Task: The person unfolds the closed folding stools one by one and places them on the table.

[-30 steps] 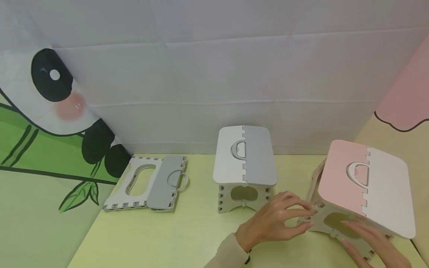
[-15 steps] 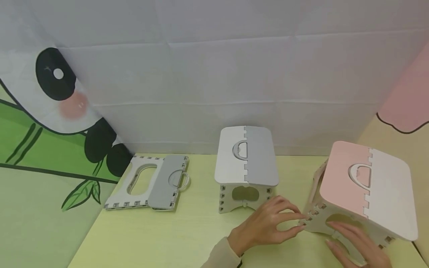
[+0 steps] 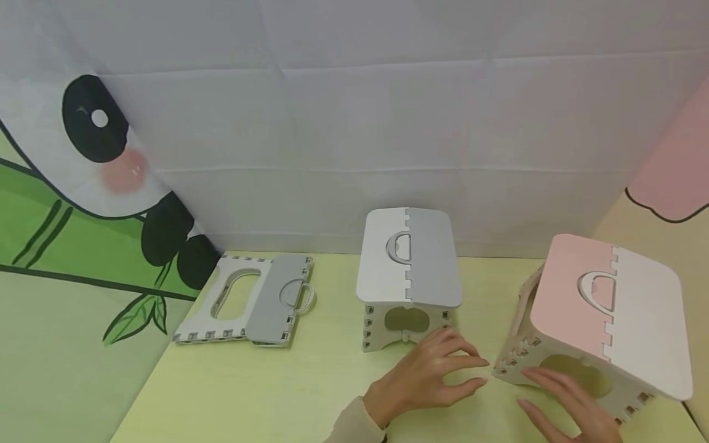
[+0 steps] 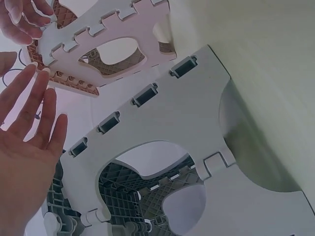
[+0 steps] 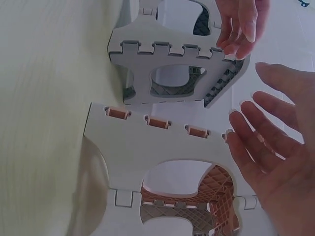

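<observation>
A pink-and-white folding step stool point(image 3: 576, 295) stands unfolded and turned at an angle on the right. In front of its near legs is my right hand point(image 3: 570, 406), fingers relaxed and holding nothing. My left hand point(image 3: 426, 375) hovers between that stool and a grey-and-white folding step stool point(image 3: 432, 258), which stands unfolded in the middle. Its fingers are spread and slightly bent, with nothing between them. In the left wrist view the left palm and fingers point(image 4: 29, 128) show beside the grey stool's legs. The right wrist view has the right fingers point(image 5: 256, 132) beside the pink stool's legs.
A third grey-and-white folding stool point(image 3: 277, 301) lies folded partly flat on the left, its handle point(image 3: 304, 298) sticking out. All stand on a pale yellow-green table point(image 3: 232, 394). Behind is a white cloth point(image 3: 332, 123) with a cartoon print at the left.
Both hands have moved left, the left one away from the pink stool's corner and the right one across its near legs. The stools keep their places.
</observation>
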`<state>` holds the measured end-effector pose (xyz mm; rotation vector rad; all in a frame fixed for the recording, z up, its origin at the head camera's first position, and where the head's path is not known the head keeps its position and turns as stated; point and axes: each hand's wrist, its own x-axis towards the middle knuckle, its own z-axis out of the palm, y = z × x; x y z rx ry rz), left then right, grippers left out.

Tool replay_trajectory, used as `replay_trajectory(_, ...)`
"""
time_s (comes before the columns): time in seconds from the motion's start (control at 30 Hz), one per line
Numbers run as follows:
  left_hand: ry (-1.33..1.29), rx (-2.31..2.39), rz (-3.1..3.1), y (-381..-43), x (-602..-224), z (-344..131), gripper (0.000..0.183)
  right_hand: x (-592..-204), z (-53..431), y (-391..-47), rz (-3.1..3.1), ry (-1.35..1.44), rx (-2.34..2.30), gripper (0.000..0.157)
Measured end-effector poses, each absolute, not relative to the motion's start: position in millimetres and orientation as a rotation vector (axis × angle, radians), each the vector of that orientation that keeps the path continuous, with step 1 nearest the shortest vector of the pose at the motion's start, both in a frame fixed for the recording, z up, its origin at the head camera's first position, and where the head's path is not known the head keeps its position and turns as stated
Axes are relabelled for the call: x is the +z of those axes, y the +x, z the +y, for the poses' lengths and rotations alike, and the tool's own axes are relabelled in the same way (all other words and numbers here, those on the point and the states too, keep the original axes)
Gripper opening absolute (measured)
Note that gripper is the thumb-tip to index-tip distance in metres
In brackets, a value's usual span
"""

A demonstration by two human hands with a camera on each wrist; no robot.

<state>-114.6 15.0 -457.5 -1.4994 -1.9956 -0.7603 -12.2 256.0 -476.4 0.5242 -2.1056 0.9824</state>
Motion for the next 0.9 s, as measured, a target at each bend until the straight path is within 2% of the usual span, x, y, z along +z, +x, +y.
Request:
replay_trajectory(0.47, -1.478, -0.737, -1.998, -110, -468, -4, 0.018, -481, 243, -23, -2.008, 0.69, 0.976, 0.051)
replay_trajectory(0.9, -1.435, -0.704, -2.059, -105, -475, -27, 0.018, -487, 230, -25, -2.099, 0.677, 0.924, 0.054)
